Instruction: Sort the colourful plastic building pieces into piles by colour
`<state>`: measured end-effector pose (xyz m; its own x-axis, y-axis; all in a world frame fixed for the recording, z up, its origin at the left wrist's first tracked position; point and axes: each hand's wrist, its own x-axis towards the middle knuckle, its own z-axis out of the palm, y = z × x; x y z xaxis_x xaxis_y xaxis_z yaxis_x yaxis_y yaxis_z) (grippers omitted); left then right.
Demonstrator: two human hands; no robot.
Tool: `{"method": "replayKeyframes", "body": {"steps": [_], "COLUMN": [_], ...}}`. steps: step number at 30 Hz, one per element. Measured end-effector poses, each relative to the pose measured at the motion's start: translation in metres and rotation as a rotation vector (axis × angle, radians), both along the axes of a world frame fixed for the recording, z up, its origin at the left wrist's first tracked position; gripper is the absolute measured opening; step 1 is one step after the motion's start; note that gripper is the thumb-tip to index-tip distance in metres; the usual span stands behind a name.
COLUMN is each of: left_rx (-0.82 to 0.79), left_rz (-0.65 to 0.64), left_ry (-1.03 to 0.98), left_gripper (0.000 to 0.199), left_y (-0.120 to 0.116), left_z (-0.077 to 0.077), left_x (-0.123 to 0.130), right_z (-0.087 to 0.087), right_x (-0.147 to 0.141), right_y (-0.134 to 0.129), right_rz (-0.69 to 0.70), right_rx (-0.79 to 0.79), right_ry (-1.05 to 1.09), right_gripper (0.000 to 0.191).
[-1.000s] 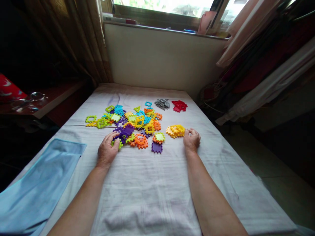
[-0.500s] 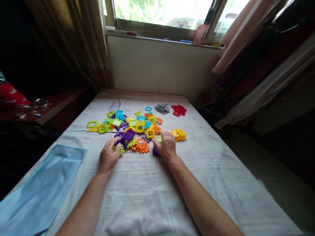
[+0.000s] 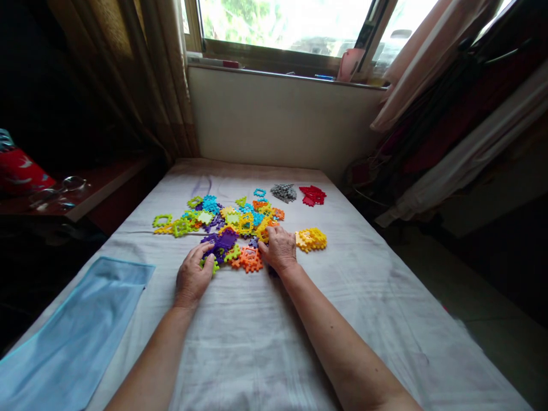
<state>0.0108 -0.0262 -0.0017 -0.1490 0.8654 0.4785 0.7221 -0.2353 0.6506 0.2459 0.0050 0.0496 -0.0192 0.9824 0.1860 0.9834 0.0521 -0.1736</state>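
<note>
Toothed plastic interlocking tiles in mixed colours lie in a loose pile on a pale bedsheet (image 3: 240, 342). My left hand (image 3: 193, 275) rests at the pile's near left edge, fingers stretched and thumb apart, touching the purple tiles (image 3: 226, 240) and a green tile (image 3: 214, 265). At the pile's right side, my right hand (image 3: 280, 249) has its fingers curled down at a yellow window-shaped tile (image 3: 262, 229), which looks tilted; the fingertips are partly hidden. Between the hands lie orange tiles (image 3: 250, 260). A dark tile under my right wrist is mostly covered.
Sorted yellow tiles (image 3: 312, 239) sit right of my right hand. Grey tiles (image 3: 283, 193) and red tiles (image 3: 313, 195) form separate heaps farther back. A light blue cloth (image 3: 89, 325) lies at left. Beyond stand a side table (image 3: 107, 182) and a wall (image 3: 274, 117).
My right hand has moved a little left, from beside a pale green tile to the yellow window-shaped tile, which has tilted. My left hand stays at the purple tiles. The view has shifted slightly.
</note>
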Motion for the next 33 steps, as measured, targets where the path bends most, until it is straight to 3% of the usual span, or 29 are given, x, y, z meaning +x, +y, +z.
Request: {"method": "replayKeyframes", "body": {"steps": [6,10,17,24,30,33], "left_rx": [0.003,-0.001,-0.008,-0.013,-0.023,-0.027], "left_rz": [-0.015,-0.011,-0.01,-0.006,-0.015,-0.014], "left_ry": [0.017,0.026,0.04,0.061,0.071,0.073], "left_gripper": [0.033,0.033,0.033,0.033,0.033,0.033], "left_y": [-0.001,-0.003,-0.003,-0.003,-0.003,-0.003], "left_z": [0.002,0.004,0.004,0.001,0.001,0.002], "left_x": [0.001,0.001,0.0,-0.002,-0.001,0.0], "right_z": [-0.006,-0.001,0.015,0.011,0.015,0.013], "right_x": [0.017,0.05,0.104,0.106,0.098,0.083], "right_y": [0.001,0.011,0.026,0.025,0.025,0.025], "right_rz": [0.022,-0.075,-0.278,-0.285,-0.244,-0.146], "right_rx": [0.096,0.176,0.044,-0.041,0.044,0.069], "right_ry": [0.109,0.137,0.02,-0.041,0.017,0.063], "right_gripper": [0.037,0.035,0.035,0.034,0.03,0.029]}}
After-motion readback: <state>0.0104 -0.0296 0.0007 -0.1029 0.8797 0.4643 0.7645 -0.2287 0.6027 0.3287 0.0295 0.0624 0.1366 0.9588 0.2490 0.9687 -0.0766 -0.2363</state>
